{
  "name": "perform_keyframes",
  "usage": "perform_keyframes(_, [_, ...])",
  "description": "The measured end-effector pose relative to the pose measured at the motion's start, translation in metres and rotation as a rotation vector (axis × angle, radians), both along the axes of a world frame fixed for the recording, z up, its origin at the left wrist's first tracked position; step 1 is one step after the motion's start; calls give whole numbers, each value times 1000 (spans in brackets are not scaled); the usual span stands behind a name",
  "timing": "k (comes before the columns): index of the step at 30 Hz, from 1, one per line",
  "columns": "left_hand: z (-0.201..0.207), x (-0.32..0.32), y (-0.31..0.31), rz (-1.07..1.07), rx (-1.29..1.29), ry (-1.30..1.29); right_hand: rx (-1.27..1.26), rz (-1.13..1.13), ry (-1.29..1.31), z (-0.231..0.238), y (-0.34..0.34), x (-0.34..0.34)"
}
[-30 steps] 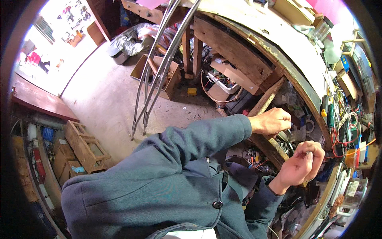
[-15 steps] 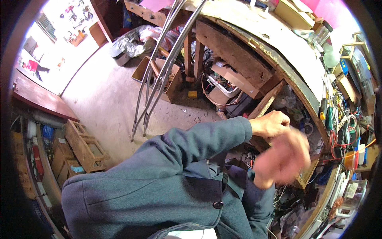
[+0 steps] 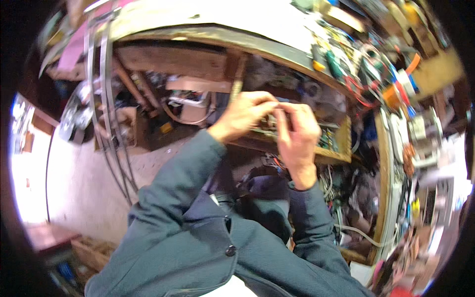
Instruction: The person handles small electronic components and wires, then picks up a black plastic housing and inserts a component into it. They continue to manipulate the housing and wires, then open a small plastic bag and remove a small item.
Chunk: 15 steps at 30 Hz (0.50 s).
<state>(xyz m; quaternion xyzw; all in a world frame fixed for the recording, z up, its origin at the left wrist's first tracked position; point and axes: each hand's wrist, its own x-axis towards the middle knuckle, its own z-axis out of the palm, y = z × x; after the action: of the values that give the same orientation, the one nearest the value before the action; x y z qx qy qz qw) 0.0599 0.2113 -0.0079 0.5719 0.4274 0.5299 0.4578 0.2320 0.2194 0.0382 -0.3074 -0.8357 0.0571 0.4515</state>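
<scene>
My left hand and my right hand meet at the fingertips above an open wooden drawer. The fingers of both are closed in a pinch; whatever lies between them is too small or hidden to make out. Beneath and beside the right hand, the drawer holds small parts, some greenish, that are too blurred to name. My hands cover the drawer's left portion.
A workbench runs across the top, with cables and tools cluttering its right end. Metal legs stand at the left. Below the bench are a cardboard box and a white plastic container.
The view has swung to the right, so the bench and drawer now lie in front of me. My blurred right hand has come beside the left, and their fingertips now meet.
</scene>
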Motion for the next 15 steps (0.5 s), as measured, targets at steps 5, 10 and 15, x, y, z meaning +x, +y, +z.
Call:
perform_keyframes(5, [2, 2, 2, -124, -141, -227, -211, -6, 127, -10, -3, 7])
perform_keyframes(10, [2, 3, -1, -125, -135, -187, -252, 31, 122, -10, 3, 14])
perform_keyframes(15, [-2, 2, -2, -154, -111, -119, -167, 116, 67, -14, 17, 25])
